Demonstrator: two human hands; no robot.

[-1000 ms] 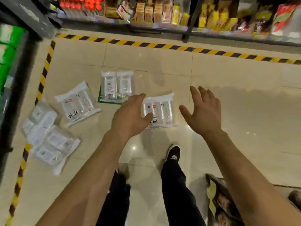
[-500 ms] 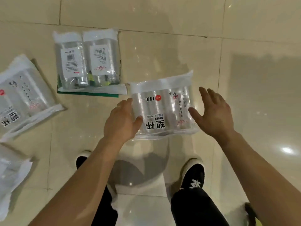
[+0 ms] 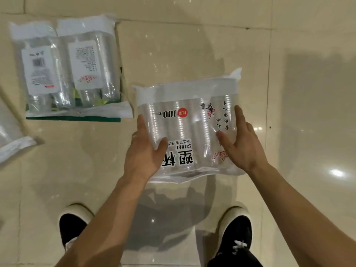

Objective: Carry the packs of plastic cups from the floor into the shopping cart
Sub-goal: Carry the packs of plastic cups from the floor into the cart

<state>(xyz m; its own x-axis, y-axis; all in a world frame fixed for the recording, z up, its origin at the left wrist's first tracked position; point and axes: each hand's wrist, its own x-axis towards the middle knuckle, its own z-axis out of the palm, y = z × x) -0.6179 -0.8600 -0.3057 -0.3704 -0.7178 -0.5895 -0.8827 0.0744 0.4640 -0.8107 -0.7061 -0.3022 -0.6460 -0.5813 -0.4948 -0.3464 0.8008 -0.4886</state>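
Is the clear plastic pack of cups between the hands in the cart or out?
Out: left hand and right hand grip the clear plastic pack of cups over beige floor tiles; no cart shows.

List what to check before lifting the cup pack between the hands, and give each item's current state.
1. Left hand grip on the pack: ok, thumb on top at its left edge.
2. Right hand grip: ok, thumb on top, fingers along the right edge.
3. Support under the pack: cannot tell, hidden by it.
4. Pack free of the second pack: ok, floor shows between them.
5. Shoes clear of the pack: ok, both sit nearer the person than it does.
6. Way to the cart: cannot tell, cart out of view.
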